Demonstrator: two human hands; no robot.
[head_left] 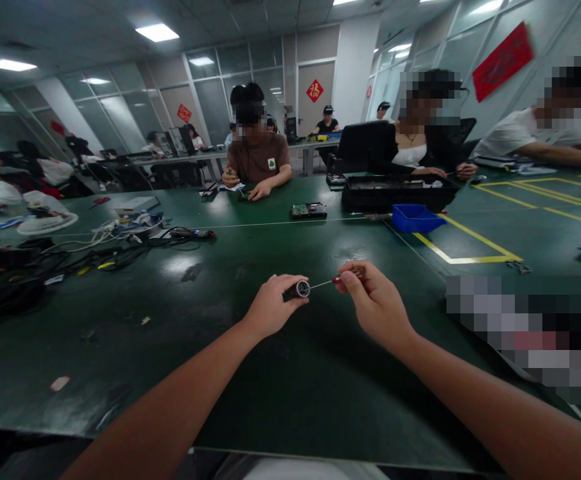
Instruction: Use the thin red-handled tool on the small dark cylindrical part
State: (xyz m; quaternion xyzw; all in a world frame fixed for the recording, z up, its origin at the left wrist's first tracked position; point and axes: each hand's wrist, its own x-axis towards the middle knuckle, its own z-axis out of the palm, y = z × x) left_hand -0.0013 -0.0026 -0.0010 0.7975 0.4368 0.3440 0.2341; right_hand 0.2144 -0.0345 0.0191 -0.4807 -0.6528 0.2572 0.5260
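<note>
My left hand (274,303) is closed round a small black cylinder (301,289) with a pale metallic ring at the end turned toward me. A screwdriver (340,279) with a reddish handle and a thin metal shaft is pinched in my right hand (373,300). Its shaft points left, and the tip meets or lies just behind the cylinder's edge; I cannot tell which. Both hands are held above the green table (290,373). Most of the cylinder's body is covered by my left fingers.
Tangled black cables (105,253) lie at left, near a white fan guard (48,220). A hard drive (309,211) is ahead, with a blue bin (415,218) and a long black tray (400,193) at right. Co-workers sit across the table.
</note>
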